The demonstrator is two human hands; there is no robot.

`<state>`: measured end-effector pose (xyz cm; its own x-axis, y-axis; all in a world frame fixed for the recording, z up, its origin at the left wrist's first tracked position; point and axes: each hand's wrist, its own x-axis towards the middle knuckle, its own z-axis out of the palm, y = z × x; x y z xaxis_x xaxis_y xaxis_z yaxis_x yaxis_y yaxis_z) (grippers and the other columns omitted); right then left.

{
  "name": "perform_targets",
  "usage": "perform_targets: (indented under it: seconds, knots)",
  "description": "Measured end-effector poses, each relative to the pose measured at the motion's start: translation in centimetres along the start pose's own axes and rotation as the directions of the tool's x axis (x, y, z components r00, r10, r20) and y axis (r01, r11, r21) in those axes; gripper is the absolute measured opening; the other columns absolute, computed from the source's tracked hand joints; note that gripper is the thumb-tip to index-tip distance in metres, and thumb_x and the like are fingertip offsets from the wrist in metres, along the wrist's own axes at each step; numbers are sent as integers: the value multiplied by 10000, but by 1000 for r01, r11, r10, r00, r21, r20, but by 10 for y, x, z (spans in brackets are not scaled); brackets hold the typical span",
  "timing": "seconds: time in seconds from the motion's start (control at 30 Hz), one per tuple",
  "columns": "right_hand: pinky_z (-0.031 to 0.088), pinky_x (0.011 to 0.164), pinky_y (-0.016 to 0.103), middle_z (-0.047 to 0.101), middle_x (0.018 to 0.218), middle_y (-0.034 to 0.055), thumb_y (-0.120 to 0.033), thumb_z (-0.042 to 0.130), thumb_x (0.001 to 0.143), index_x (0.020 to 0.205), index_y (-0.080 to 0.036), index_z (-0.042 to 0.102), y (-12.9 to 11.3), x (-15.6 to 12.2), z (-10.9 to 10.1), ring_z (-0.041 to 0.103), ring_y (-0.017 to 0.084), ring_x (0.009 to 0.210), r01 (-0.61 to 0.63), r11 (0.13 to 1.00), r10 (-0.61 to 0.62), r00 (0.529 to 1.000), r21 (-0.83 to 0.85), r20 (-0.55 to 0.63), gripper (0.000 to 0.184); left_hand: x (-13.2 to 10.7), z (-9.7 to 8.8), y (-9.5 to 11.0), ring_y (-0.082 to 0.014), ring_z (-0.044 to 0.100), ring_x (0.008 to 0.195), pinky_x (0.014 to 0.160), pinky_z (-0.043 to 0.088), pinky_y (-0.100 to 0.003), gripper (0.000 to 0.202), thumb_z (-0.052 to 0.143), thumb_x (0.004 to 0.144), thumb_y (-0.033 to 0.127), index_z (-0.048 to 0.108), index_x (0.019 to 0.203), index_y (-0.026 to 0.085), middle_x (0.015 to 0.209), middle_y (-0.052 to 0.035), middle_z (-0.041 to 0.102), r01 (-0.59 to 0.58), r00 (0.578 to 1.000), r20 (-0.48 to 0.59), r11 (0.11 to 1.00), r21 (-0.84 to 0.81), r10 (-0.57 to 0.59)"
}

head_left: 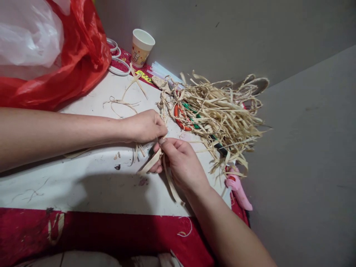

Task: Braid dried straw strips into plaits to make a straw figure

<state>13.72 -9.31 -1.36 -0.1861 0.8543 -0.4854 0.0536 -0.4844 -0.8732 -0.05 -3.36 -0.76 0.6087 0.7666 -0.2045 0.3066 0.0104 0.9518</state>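
Observation:
My left hand (147, 125) is closed, thumb and fingers pinching a braided cord of pale dried plant strips (163, 105) over the white board. Touching its fingertips, my right hand (182, 159) is also closed, pinching the same cord just below. From the right hand hang loose flat strip ends (172, 189), one toward the lower left and another down to the right. Where the strips cross is hidden by the fingers. A big bundle of dried strips (230, 115) lies to the right of both hands, with an orange-red loop handle (179, 119) beside it.
Behind stand a paper cup (142, 48), white rings (119, 70) and translucent sticks (162, 70). A red plastic bag (86, 63) fills the upper left. A pink glue gun (240, 191) lies at the right edge of the white board (111, 196), by the grey wall (300, 148).

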Motion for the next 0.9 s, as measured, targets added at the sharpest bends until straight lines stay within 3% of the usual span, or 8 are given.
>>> perform_targets:
  seconds: [0.1, 0.23, 0.4, 0.53, 0.63, 0.73, 0.83, 0.9]
  knots:
    - [391, 354, 169, 561, 409, -7, -429, 534, 837, 731, -164, 555, 3, 0, 0, 587, 134, 377, 94, 981, -106, 992, -171, -68, 286, -1, 1, 3, -53, 314, 378, 399, 193, -224, 248, 454, 695, 148, 460, 447, 163, 402, 37, 421, -14, 999, -45, 999, -34, 12]
    - [389, 402, 198, 554, 434, -6, -399, 490, 879, 704, -177, 559, 5, 0, -3, 565, 126, 402, 208, 887, -265, 960, -412, -85, 290, -1, 1, 7, -45, 288, 383, 405, 156, -225, 268, 453, 671, 108, 362, 428, 174, 386, 51, 360, 8, 998, -63, 998, -65, -12]
    - [344, 465, 246, 542, 469, 11, -316, 459, 899, 669, -194, 570, 6, 2, -6, 491, 128, 431, 302, 737, -425, 903, -605, -67, 282, -1, 2, 8, -42, 275, 406, 419, 182, -218, 235, 482, 673, 107, 422, 452, 164, 406, 65, 342, -4, 996, -86, 997, -78, -3]
    - [301, 504, 260, 514, 505, 8, -290, 483, 891, 627, -199, 554, 4, -1, -3, 421, 120, 460, 358, 596, -513, 858, -718, 2, 288, -1, 1, 7, -35, 266, 409, 435, 185, -213, 247, 506, 685, 106, 425, 457, 157, 415, 69, 325, 6, 997, -80, 997, -81, -13]
    - [267, 498, 256, 459, 489, -12, -324, 528, 880, 582, -192, 533, -7, -15, -5, 364, 104, 453, 392, 546, -475, 873, -741, 112, 326, 0, -3, 7, -45, 291, 389, 427, 188, -223, 198, 537, 708, 147, 511, 512, 157, 415, 57, 375, 49, 997, -46, 990, -129, -55]
    - [298, 497, 251, 498, 516, 1, -395, 531, 887, 585, -179, 581, -22, -30, -17, 416, 107, 481, 424, 576, -445, 880, -699, 167, 375, 2, -9, 7, -58, 317, 374, 412, 189, -232, 133, 579, 706, 181, 576, 576, 158, 422, 39, 419, 82, 997, 33, 973, -216, -76]
    - [385, 536, 253, 582, 590, 24, -431, 523, 889, 669, -184, 649, -32, -29, -32, 507, 121, 540, 451, 668, -598, 799, -592, -66, 354, 5, -15, 6, -49, 276, 356, 400, 158, -230, 118, 612, 698, 185, 587, 587, 154, 404, 50, 367, 104, 992, 99, 956, -275, -79]
    - [429, 558, 246, 626, 681, 35, -436, 568, 860, 779, -196, 675, -32, -18, -39, 558, 126, 600, 446, 751, -581, 797, -487, -165, 275, 6, -16, 6, -43, 255, 354, 401, 151, -223, 116, 623, 695, 186, 590, 589, 154, 400, 62, 341, 117, 989, 122, 948, -297, -83]
